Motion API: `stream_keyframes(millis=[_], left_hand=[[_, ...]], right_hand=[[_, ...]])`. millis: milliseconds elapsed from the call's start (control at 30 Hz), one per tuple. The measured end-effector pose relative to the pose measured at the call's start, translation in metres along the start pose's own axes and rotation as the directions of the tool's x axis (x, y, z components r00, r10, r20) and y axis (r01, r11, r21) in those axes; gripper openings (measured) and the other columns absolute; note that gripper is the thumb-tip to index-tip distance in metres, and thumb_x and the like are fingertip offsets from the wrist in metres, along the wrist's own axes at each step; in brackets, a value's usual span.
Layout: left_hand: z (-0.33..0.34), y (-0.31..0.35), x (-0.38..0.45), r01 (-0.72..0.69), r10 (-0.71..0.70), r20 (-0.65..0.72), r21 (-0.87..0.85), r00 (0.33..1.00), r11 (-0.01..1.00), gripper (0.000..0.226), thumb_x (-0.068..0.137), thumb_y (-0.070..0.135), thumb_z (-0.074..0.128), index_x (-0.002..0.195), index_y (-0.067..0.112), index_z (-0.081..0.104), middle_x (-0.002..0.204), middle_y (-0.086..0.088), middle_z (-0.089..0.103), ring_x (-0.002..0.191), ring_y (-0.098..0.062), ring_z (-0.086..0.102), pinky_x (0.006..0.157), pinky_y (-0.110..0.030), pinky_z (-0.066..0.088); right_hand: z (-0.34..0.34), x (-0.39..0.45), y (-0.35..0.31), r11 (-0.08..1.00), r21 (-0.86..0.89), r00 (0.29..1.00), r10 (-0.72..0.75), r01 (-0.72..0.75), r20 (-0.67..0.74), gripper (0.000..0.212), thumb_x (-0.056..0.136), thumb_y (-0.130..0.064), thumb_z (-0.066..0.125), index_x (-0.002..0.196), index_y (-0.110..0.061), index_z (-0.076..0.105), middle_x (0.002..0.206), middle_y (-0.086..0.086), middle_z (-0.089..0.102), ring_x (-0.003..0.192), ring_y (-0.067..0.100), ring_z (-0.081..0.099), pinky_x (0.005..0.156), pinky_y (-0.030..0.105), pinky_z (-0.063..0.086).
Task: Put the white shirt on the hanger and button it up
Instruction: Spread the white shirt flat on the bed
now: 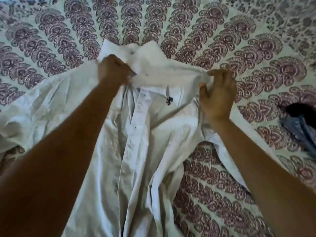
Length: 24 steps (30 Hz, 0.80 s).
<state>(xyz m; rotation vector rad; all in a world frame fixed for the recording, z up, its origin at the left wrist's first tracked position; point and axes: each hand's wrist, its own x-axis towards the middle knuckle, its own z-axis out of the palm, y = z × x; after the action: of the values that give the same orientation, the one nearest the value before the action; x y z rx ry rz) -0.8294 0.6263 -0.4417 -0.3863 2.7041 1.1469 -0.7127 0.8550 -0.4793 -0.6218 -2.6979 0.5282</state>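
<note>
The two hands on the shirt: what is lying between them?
In the head view, between the left hand and right hand lies the white shirt itself: its collar, upper chest and a small dark emblem.

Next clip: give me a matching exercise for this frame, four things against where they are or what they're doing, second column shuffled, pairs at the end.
Things:
1. left hand
2. right hand
3. white shirt
4. blue cloth

States:
A. lies at the right edge of the bedspread
B. grips fabric beside the collar
C. spread on the bed, placket facing up
D. pinches a bunched shoulder fold

Pairs: 1-B, 2-D, 3-C, 4-A
</note>
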Motion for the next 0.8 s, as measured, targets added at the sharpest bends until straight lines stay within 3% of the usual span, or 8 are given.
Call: stream_keyframes(millis=[100, 200, 367, 467, 533, 600, 700, 800], left_hand=[[0.001, -0.038, -0.063, -0.044, 0.047, -0.004, 0.230, 0.999, 0.972, 0.018, 0.083, 0.031, 0.054, 0.074, 0.015, 0.060, 0.093, -0.015, 0.070, 0.093, -0.032, 0.066, 0.083, -0.033, 0.052], [-0.009, -0.090, -0.145, 0.035, -0.063, 0.102, 0.252, 0.993, 0.967, 0.028, 0.085, 0.040, 0.057, 0.095, 0.015, 0.063, 0.096, -0.010, 0.070, 0.095, -0.030, 0.064, 0.081, -0.035, 0.050], [-0.018, -0.119, -0.213, 0.045, -0.161, 0.317, 0.346, 0.935, 0.937, 0.030, 0.084, 0.038, 0.063, 0.097, 0.010, 0.063, 0.088, -0.005, 0.065, 0.097, -0.027, 0.060, 0.077, -0.027, 0.039], [-0.026, -0.123, -0.223, 0.154, -0.188, 0.438, 0.112, 0.879, 0.982, 0.043, 0.071, 0.039, 0.066, 0.102, 0.009, 0.068, 0.088, -0.005, 0.073, 0.089, -0.018, 0.067, 0.082, -0.028, 0.050], [-0.039, -0.123, -0.228, 0.318, -0.230, 0.344, -0.226, 0.910, 0.921, 0.026, 0.071, 0.030, 0.066, 0.088, 0.009, 0.067, 0.057, 0.010, 0.067, 0.057, 0.003, 0.062, 0.064, -0.019, 0.050], [-0.054, -0.132, -0.235, 0.348, -0.309, 0.160, -0.443, 0.937, 0.826, 0.018, 0.086, 0.018, 0.061, 0.070, 0.013, 0.058, 0.048, 0.009, 0.057, 0.044, 0.004, 0.054, 0.051, -0.016, 0.044], [-0.075, -0.147, -0.258, 0.388, -0.386, 0.066, -0.287, 0.920, 0.876, 0.030, 0.091, 0.029, 0.057, 0.064, 0.016, 0.051, 0.059, 0.001, 0.048, 0.059, -0.017, 0.053, 0.050, -0.021, 0.041], [-0.078, -0.158, -0.301, 0.507, -0.390, 0.418, -0.216, 0.820, 0.835, 0.024, 0.092, 0.031, 0.055, 0.072, 0.019, 0.057, 0.054, 0.000, 0.056, 0.049, -0.014, 0.056, 0.039, -0.014, 0.040]], right_hand=[[-0.013, -0.090, -0.009, 0.984, 0.178, 0.998, 0.024, -0.015, -0.050, 0.023, 0.083, -0.022, 0.054, 0.099, -0.006, 0.055, 0.098, 0.015, 0.056, 0.092, 0.030, 0.053, 0.077, 0.036, 0.038], [-0.031, -0.186, -0.011, 0.919, 0.360, 0.979, 0.103, -0.162, 0.175, 0.033, 0.086, -0.044, 0.054, 0.092, -0.011, 0.052, 0.082, 0.007, 0.058, 0.072, 0.023, 0.056, 0.063, 0.032, 0.045], [-0.064, -0.294, -0.028, 0.862, 0.456, 0.886, -0.018, -0.221, 0.464, 0.059, 0.083, -0.070, 0.037, 0.094, -0.017, 0.060, 0.079, -0.004, 0.061, 0.072, 0.012, 0.058, 0.064, 0.026, 0.048], [-0.077, -0.313, -0.040, 0.784, 0.506, 0.813, -0.004, -0.359, 0.582, 0.037, 0.085, -0.061, 0.047, 0.089, -0.025, 0.056, 0.057, -0.015, 0.053, 0.053, -0.001, 0.048, 0.054, 0.018, 0.034], [-0.087, -0.315, -0.039, 0.713, 0.565, 0.806, 0.000, -0.415, 0.592, 0.013, 0.089, -0.037, 0.057, 0.086, -0.025, 0.054, 0.055, -0.017, 0.055, 0.047, 0.000, 0.047, 0.050, 0.016, 0.032], [-0.102, -0.316, -0.024, 0.713, 0.573, 0.821, 0.008, -0.405, 0.571, 0.005, 0.090, -0.022, 0.057, 0.086, -0.020, 0.057, 0.055, -0.010, 0.054, 0.045, 0.003, 0.045, 0.043, 0.014, 0.032], [-0.114, -0.322, 0.011, 0.665, 0.538, 0.847, 0.312, -0.518, 0.430, 0.011, 0.090, -0.014, 0.057, 0.086, -0.004, 0.058, 0.056, -0.007, 0.052, 0.044, 0.001, 0.048, 0.040, 0.019, 0.036], [-0.126, -0.342, 0.031, 0.602, 0.460, 0.757, 0.522, -0.653, 0.392, 0.022, 0.093, -0.018, 0.055, 0.101, 0.002, 0.058, 0.074, -0.004, 0.061, 0.069, 0.010, 0.058, 0.048, 0.017, 0.037]])
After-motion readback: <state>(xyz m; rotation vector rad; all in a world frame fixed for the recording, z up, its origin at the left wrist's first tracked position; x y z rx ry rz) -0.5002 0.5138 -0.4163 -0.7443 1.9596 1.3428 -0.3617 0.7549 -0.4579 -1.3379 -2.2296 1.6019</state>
